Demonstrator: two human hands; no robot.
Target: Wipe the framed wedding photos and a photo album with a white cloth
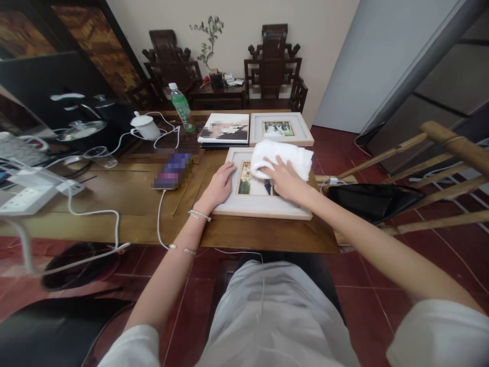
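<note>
On the wooden table in front of me lies a pale-framed picture [263, 209] with a photo in its middle. My left hand [220, 186] grips its left edge, with the fingers over the border. A folded white cloth [280, 151] covers the upper right of the frame. My right hand [286, 179] holds the cloth and presses it against the picture, hiding part of the photo. Just behind are a second framed picture [301, 133] and a stack topped by a white photo panel [229, 122].
Left of the frame are a phone [171, 172] on a white cable, a green-labelled bottle [182, 108], a lidded white cup [145, 127], a clear plastic cup [101, 157] and a power strip [28, 191]. A wooden chair [451, 145] stands at the right.
</note>
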